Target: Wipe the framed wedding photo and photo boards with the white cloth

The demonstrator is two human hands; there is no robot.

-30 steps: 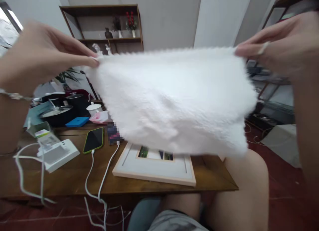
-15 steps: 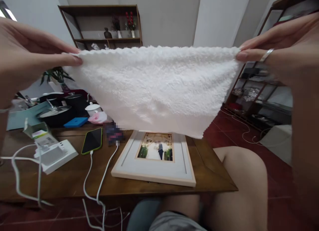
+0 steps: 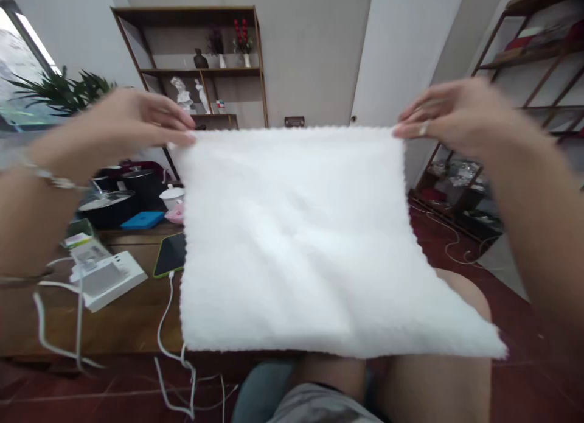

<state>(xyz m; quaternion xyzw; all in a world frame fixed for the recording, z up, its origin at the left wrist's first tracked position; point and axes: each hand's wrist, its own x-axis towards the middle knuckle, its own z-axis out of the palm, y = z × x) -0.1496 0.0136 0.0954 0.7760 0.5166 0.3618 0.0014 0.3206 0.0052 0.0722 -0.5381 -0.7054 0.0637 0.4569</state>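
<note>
A white fluffy cloth (image 3: 292, 240) hangs spread out in front of me, its lower right corner flaring outward. My left hand (image 3: 146, 118) pinches its upper left corner between thumb and fingers. At the upper right corner, my right hand (image 3: 451, 115), with a ring on one finger, grips the cloth the same way. Both hands are slightly blurred. Behind the cloth, the picture frame on the table is hidden from view.
On the wooden table (image 3: 137, 325) lie a phone (image 3: 170, 254) with a white cable, a white power strip (image 3: 114, 280) and a blue box (image 3: 143, 220). Pots (image 3: 107, 204) and a white lidded cup (image 3: 172, 196) stand farther back. Shelves (image 3: 196, 70) line the wall.
Both hands have moved farther away and closer together, still holding the cloth. It now hangs down full length and covers the picture frame, which showed before.
</note>
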